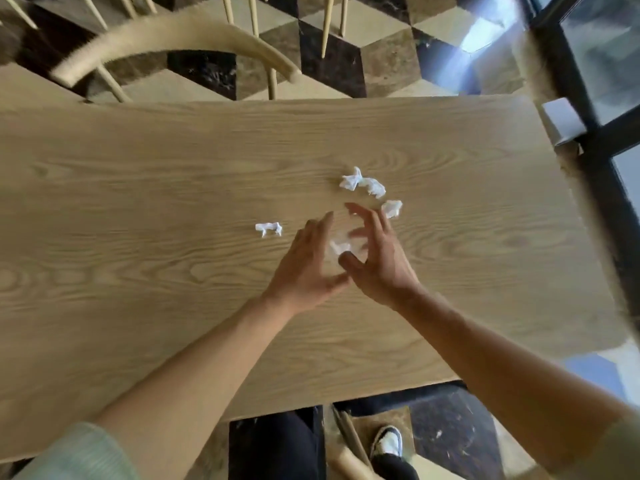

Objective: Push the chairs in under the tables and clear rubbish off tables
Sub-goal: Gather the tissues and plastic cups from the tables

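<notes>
The surface point(173, 202) is pale wood with a strong wavy grain and a smooth matt finish. The crumpled scraps point(360, 183) on it look like thin white tissue paper. The chair back point(180, 32) is light wood too. The floor point(332, 64) is glossy polished stone, veined dark and tan.

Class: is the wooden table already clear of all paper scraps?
No: crumpled paper scraps lie on the table beyond both hands.

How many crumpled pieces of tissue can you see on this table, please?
4: one left of the hands, one long piece beyond them, one by the right fingertips, one blurred between both hands. The hands may hide more.
</notes>
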A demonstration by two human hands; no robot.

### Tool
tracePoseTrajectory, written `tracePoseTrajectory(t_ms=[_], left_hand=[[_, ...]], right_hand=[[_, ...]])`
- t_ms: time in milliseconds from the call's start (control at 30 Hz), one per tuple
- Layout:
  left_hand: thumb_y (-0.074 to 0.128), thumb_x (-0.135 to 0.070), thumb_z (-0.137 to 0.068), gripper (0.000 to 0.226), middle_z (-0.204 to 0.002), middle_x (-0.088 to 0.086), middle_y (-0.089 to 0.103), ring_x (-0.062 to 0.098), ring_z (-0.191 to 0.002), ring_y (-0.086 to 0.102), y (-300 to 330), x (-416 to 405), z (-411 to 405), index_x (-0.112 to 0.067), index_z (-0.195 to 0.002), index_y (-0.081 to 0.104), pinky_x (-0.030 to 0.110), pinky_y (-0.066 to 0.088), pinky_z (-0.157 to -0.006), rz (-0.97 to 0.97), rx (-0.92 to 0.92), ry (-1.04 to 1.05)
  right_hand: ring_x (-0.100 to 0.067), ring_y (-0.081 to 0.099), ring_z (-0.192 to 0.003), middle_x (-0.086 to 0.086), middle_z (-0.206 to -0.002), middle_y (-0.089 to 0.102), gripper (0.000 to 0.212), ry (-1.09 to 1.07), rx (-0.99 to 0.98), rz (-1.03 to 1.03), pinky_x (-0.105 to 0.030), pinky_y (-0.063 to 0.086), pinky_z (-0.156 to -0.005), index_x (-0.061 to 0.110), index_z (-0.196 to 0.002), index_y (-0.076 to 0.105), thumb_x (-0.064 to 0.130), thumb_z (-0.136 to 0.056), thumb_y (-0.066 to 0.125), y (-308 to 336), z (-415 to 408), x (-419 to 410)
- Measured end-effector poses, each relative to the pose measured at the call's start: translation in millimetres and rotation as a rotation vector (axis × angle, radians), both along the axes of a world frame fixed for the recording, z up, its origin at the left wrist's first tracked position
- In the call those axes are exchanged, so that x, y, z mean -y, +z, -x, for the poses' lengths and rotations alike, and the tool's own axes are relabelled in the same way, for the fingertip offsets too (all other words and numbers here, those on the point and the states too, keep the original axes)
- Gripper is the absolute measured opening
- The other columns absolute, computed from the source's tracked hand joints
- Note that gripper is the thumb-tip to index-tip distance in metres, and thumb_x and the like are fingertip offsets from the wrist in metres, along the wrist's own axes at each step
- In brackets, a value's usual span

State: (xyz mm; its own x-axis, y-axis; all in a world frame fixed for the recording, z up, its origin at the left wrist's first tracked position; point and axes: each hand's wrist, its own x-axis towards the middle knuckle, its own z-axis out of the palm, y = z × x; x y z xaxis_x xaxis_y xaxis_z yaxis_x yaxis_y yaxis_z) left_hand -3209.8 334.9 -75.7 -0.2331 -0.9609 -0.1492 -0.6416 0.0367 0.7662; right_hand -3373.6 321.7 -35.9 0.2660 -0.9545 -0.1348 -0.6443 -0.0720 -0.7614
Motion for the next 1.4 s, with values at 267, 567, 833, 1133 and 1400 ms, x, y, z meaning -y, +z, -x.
tracePoseTrajectory(t_ms=[267, 567, 833, 1133, 1400], left_hand=[[0.089, -0.02, -0.076, 0.053, -0.108, 0.0, 0.069, 0.014, -0.097, 0.063, 3, 26, -53, -0.013, -0.123, 0.065, 0.019, 0.048, -0.084, 0.017, -0.138, 0.213], [0.091, -0.034, -0.072, 0.057, -0.111, -0.006, 0.068, 0.01, -0.099, 0.065, -18, 3, -101, -0.025, -0.122, 0.065, 0.019, 0.049, -0.085, 0.079, -0.147, 0.278], [0.072, -0.056, -0.071, 0.066, -0.101, -0.001, 0.065, 0.018, -0.092, 0.063, -12, 14, -132, -0.015, -0.123, 0.064, 0.029, 0.052, -0.079, 0.087, -0.115, 0.359], [0.07, -0.06, -0.069, 0.072, -0.101, -0.003, 0.064, 0.014, -0.088, 0.061, -18, -2, -163, -0.014, -0.124, 0.064, 0.023, 0.045, -0.077, 0.012, -0.102, 0.397], [0.083, -0.044, -0.072, 0.059, -0.1, -0.011, 0.063, 0.009, -0.089, 0.059, -26, -23, -181, -0.016, -0.122, 0.065, 0.013, 0.044, -0.078, -0.032, -0.103, 0.471]], right_hand=[[-0.028, 0.055, -0.112, -0.006, -0.137, 0.043, 0.064, -0.443, -0.264, 0.107, -0.041, 0.053, -0.084, 0.03, -0.144, 0.048, 0.026, -0.081, 0.06, -19, -7, 71], [-0.021, 0.056, -0.091, -0.007, -0.115, 0.058, 0.029, -0.604, -0.204, 0.061, -0.025, 0.038, -0.077, 0.014, -0.111, 0.067, 0.013, -0.082, 0.071, -52, 6, 115], [-0.022, 0.057, -0.09, -0.006, -0.118, 0.054, 0.028, -0.349, -0.291, 0.063, -0.031, 0.045, -0.069, 0.018, -0.11, 0.067, 0.011, -0.084, 0.069, -54, -48, 143], [-0.023, 0.058, -0.07, 0.005, -0.085, 0.057, 0.015, 0.068, -0.363, 0.106, -0.031, 0.045, -0.059, 0.012, -0.077, 0.071, 0.009, -0.086, 0.06, -62, -113, 104], [-0.029, 0.062, -0.094, -0.008, -0.105, 0.06, 0.016, 0.187, -0.369, 0.097, -0.03, 0.047, -0.067, 0.009, -0.098, 0.069, 0.008, -0.083, 0.069, -65, -158, 39]])
